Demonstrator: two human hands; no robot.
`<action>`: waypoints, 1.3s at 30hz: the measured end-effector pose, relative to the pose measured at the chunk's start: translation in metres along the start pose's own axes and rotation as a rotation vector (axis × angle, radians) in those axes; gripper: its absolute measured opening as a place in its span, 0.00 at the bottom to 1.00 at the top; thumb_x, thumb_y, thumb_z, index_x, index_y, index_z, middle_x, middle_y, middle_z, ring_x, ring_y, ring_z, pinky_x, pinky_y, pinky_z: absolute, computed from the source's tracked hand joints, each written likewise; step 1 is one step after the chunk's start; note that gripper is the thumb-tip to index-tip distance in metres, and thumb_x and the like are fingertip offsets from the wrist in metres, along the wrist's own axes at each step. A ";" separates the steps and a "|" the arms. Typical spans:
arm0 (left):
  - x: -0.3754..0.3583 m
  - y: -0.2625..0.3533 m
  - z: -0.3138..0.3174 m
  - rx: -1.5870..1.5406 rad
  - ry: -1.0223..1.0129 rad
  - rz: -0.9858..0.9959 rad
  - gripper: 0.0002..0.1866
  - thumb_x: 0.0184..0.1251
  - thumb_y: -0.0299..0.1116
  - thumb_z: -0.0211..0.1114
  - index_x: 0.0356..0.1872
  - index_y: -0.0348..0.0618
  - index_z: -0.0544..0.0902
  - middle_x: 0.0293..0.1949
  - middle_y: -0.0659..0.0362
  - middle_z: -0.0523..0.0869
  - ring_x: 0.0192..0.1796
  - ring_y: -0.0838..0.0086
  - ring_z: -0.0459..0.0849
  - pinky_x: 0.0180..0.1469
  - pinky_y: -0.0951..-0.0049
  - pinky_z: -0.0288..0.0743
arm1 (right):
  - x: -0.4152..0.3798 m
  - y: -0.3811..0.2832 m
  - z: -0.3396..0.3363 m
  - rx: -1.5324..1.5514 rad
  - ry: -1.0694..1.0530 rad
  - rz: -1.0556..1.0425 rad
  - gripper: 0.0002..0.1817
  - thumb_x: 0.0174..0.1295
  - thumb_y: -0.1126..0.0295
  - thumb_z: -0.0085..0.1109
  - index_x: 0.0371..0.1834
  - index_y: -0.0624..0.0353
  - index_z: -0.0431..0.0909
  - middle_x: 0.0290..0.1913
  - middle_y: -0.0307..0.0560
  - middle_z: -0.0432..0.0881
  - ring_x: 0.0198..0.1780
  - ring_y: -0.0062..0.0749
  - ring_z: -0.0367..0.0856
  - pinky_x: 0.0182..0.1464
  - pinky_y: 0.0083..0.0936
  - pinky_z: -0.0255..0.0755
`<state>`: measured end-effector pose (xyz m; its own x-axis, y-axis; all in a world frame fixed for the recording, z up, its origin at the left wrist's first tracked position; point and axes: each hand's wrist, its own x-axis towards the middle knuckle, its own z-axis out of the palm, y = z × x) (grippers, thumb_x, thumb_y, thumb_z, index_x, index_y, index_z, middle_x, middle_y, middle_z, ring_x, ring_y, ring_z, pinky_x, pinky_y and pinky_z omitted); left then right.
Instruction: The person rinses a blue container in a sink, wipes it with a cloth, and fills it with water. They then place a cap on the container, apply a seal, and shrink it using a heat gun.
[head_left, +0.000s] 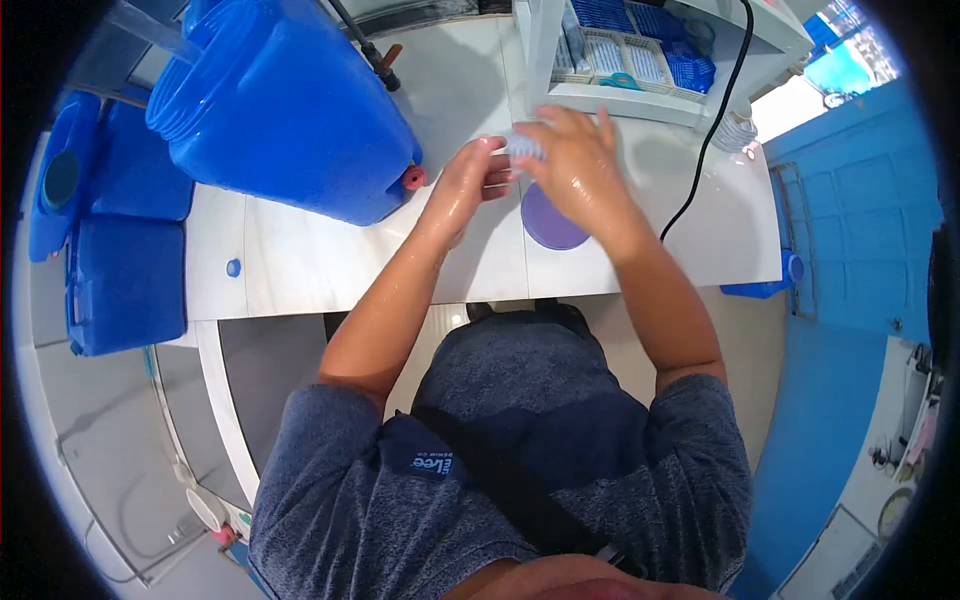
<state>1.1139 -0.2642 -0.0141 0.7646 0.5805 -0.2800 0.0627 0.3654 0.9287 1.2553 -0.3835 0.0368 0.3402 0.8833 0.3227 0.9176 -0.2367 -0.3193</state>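
My right hand (pixel 580 175), wet and slightly blurred, grips a small pale, ridged, cap-like piece (pixel 524 149) between thumb and fingers. Close to its left side is my left hand (pixel 468 182), also wet, with its fingers apart and bent toward the piece. Below my right hand, a purple round disc (pixel 552 222) rests on the white tabletop (pixel 380 265), partly covered by the hand.
A big blue jerrycan (pixel 290 120) with a red spout plug (pixel 414 178) lies at the left. More blue cans (pixel 130 270) stand beyond it. A small blue cap (pixel 233 268) is near the front edge. At the back right, a white shelf (pixel 620 103) holds baskets; a black cable (pixel 707 140) hangs down.
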 end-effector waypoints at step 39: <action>-0.056 -0.007 -0.008 -0.273 0.343 -0.042 0.14 0.77 0.41 0.60 0.57 0.49 0.79 0.46 0.64 0.86 0.43 0.76 0.84 0.49 0.74 0.81 | 0.007 -0.003 0.031 1.237 -0.610 0.342 0.18 0.68 0.60 0.67 0.52 0.63 0.81 0.45 0.43 0.85 0.45 0.20 0.79 0.49 0.20 0.72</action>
<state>1.0654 -0.2930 -0.0069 0.5053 0.7520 -0.4232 -0.1176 0.5459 0.8296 1.2489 -0.3644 0.0125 0.0726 0.9641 -0.2555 -0.0669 -0.2509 -0.9657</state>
